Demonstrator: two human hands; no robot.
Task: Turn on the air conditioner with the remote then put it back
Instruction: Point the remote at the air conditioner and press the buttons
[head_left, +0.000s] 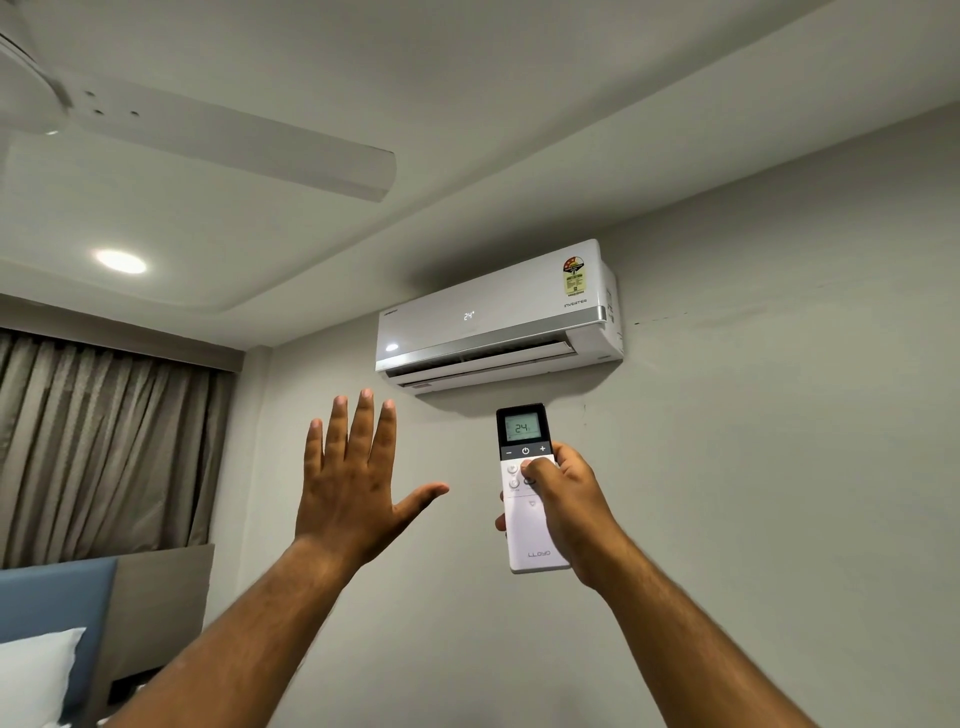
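White remote (530, 499) in right hand (563, 506), thumb hiding some buttons; left hand (353, 483) splayed, empty.

- The room is moderately dim, with soft, even, slightly greenish-grey light.
- A round recessed ceiling light (120, 261) glows blown-out white at the upper left; its reflection shows as a small bright spot on the air conditioner (498, 317).
- A soft shadow lies on the wall under the air conditioner.
- The remote (527, 493) screen and the unit's "24" display are lit and readable.
- Focus is sharp at centre.
- Wide-angle distortion bends the ceiling lines and stretches the forearms towards the edges.
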